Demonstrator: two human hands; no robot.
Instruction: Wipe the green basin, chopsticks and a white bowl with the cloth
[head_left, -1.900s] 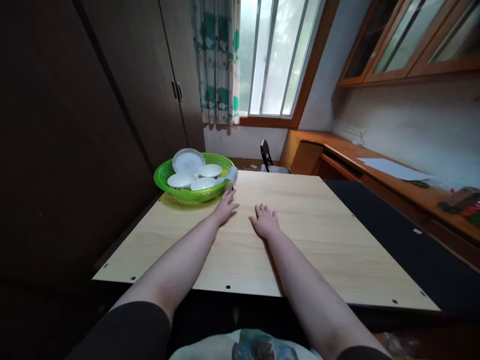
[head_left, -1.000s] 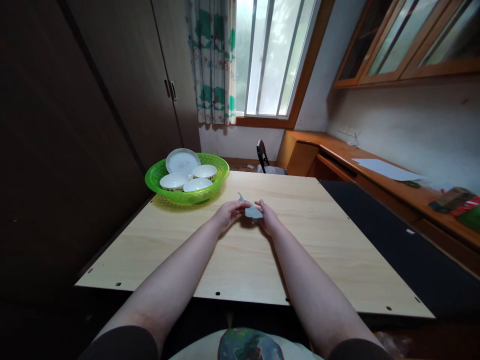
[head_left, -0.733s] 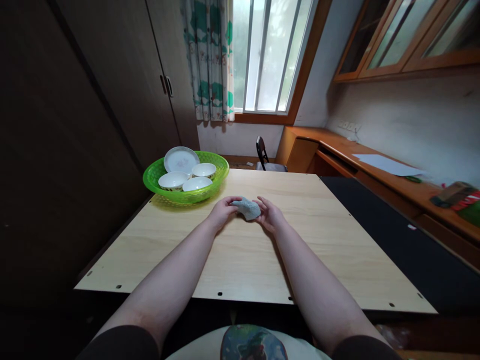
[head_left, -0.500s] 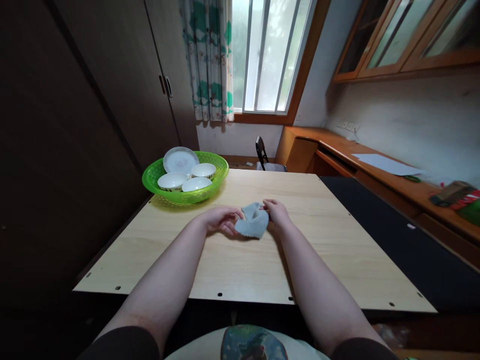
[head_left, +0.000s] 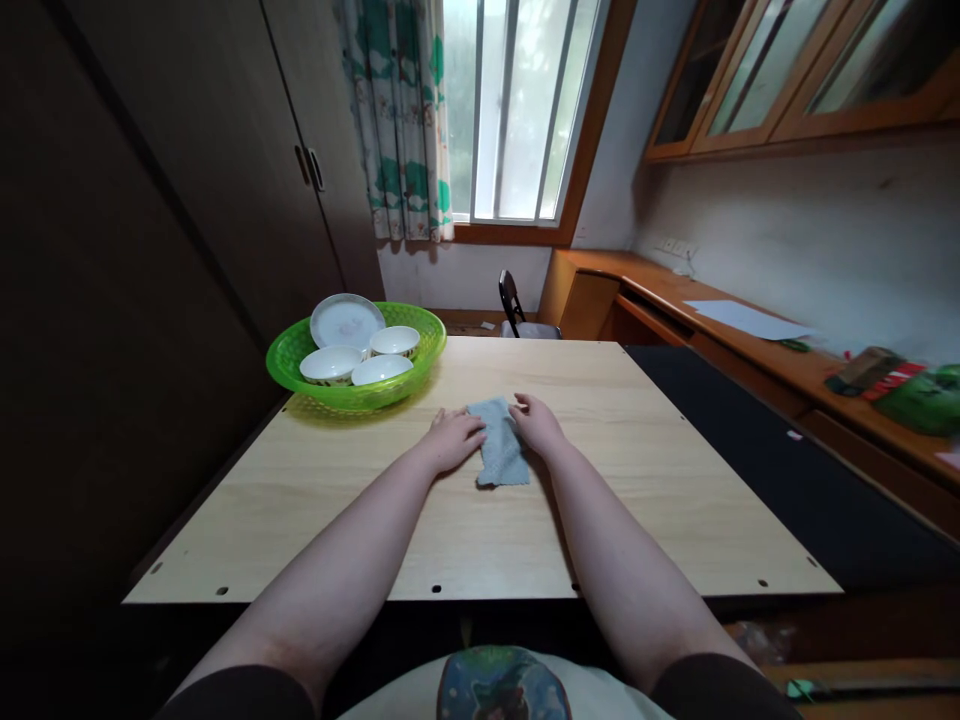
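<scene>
A grey-blue cloth [head_left: 501, 450] lies spread in a rough rectangle on the pale wooden tabletop [head_left: 615, 500], its near left corner slightly crumpled. My left hand [head_left: 454, 440] rests palm down at the cloth's left side, its fingers stretched out and their tips on the edge. At the upper right edge is my right hand [head_left: 538, 426], with fingers apart and loosely bent, touching or just beside the fabric. Its thumb is partly hidden.
A green plastic basket [head_left: 285, 362] at the table's far left holds a plate [head_left: 347, 322] and several white bowls [head_left: 332, 364]. Beyond the table stands a folding chair [head_left: 511, 300]. A black surface [head_left: 735, 450] and a wooden desk [head_left: 637, 268] run along the right.
The cloth, bunched and held between both hands before, now lies flatter on the table. My left fingers have straightened and moved onto its edge. The view has shifted slightly.
</scene>
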